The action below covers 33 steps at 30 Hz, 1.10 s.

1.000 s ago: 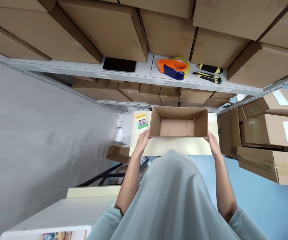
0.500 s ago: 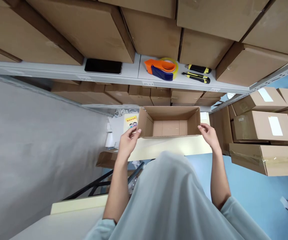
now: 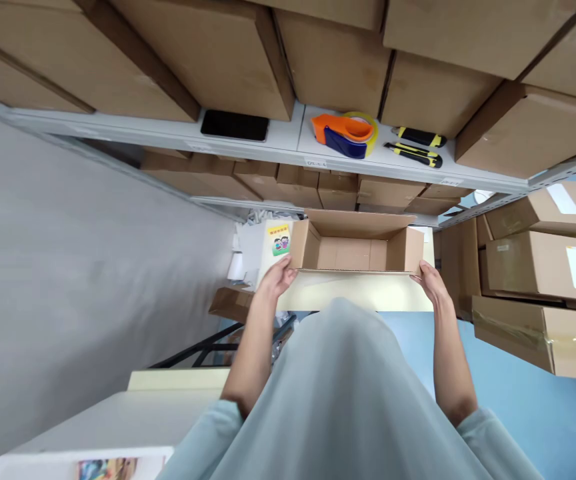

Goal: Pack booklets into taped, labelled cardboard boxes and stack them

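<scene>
An open cardboard box (image 3: 353,255) with nothing inside sits over the pale yellow table (image 3: 358,291) in front of me. Its side flaps now lean outward, and the far flap stands up. My left hand (image 3: 279,275) is closed at the box's near left corner, by the left flap. At the near right corner my right hand (image 3: 431,280) pinches the edge of the right flap. Just left of the box lies a small booklet (image 3: 279,241) with a yellow and green cover and cartoon figures.
Above the table, a grey shelf (image 3: 288,152) carries a black phone (image 3: 235,125), an orange and blue tape dispenser (image 3: 345,135) and two yellow-black utility knives (image 3: 415,155). Cardboard boxes fill the shelves, and more boxes (image 3: 543,263) are stacked at right. A grey wall (image 3: 93,267) borders the left.
The box's side flaps have swung outward, and the far flap shows more. Both hands shifted along the near corners, staying on the box. The camera view swung left, then back.
</scene>
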Each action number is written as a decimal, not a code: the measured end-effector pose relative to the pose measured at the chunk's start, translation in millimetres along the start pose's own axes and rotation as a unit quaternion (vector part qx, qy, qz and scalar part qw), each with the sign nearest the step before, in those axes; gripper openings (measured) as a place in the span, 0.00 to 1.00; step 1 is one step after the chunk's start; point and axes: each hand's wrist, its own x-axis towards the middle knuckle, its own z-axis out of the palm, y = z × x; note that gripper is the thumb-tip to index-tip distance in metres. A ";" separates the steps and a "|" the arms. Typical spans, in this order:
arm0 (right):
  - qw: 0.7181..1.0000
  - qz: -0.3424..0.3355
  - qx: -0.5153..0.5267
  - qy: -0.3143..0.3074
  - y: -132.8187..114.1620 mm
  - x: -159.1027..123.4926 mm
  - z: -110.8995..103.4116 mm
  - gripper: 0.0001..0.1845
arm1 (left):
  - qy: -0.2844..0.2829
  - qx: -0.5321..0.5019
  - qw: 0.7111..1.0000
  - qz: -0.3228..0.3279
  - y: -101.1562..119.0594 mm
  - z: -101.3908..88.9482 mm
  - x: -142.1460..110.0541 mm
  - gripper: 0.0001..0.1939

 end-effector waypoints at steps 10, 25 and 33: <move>0.961 -0.126 -0.129 0.208 -2.6 -19.0 0.0 0.37 | -0.033 -0.056 0.998 0.019 -16.4 -23.8 16.1 0.08; 0.807 -0.486 -0.336 -0.017 -103.4 -182.1 267.9 0.14 | 0.083 0.029 0.984 0.155 29.9 -155.7 55.3 0.15; 0.806 -0.328 -0.384 -0.308 41.5 -137.5 457.9 0.26 | 0.177 0.200 0.944 0.195 50.4 -201.6 138.7 0.31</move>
